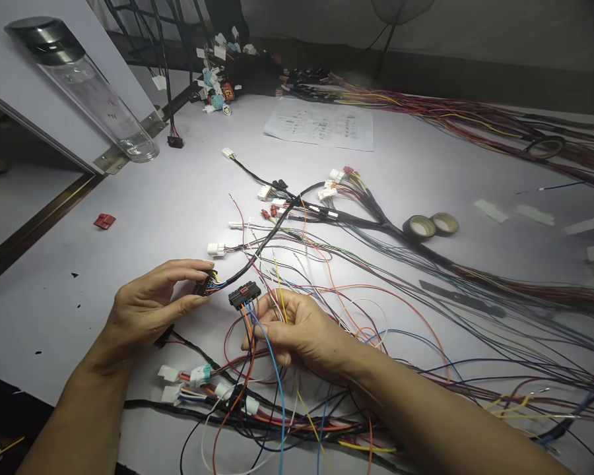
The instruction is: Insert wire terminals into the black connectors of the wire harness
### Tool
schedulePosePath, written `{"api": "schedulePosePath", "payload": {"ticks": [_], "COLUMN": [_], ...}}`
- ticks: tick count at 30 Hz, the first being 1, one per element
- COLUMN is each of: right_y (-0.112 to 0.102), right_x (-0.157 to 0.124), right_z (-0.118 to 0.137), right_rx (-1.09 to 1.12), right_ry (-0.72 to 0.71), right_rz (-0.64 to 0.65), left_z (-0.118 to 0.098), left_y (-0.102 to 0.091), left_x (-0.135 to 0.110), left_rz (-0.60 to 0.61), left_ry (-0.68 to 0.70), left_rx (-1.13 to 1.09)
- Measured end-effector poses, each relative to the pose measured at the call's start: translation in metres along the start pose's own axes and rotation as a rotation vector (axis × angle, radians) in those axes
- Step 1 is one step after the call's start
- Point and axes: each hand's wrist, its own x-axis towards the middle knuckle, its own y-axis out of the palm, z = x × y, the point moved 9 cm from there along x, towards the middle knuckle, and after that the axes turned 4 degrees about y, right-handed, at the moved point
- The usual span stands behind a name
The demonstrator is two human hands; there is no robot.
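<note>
My left hand (pixel 151 307) pinches a small black connector (pixel 204 284) with coloured wires running out of its right side. My right hand (pixel 297 333) is closed round a bunch of loose coloured wires, and a black multi-pin connector (pixel 244 295) with an orange insert sits at its fingertips. The two connectors are a short gap apart over the white table (pixel 143 198). Below both hands lies a bundle of white and teal connectors (pixel 200 382) on black-taped wire.
A large wire harness (pixel 376 224) spreads across the middle and right. Two tape rolls (pixel 429 226) lie right of centre, a printed sheet (pixel 321 124) at the back, a clear cylinder (pixel 99 99) at the back left, and a small red part (pixel 103 221) at the left.
</note>
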Motion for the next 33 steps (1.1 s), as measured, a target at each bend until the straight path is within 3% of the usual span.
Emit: {"api": "schedulePosePath", "payload": {"ticks": [33], "right_y": [0.001], "right_x": [0.0001], "right_z": [0.0005], "right_rx": [-0.014], "right_ry": [-0.014], "right_rz": [0.027], "left_z": [-0.0059], "left_y": [0.0006], "left_x": [0.0001], "left_rz": [-0.002], "left_ry": [0.018], "left_rx": [-0.007]}}
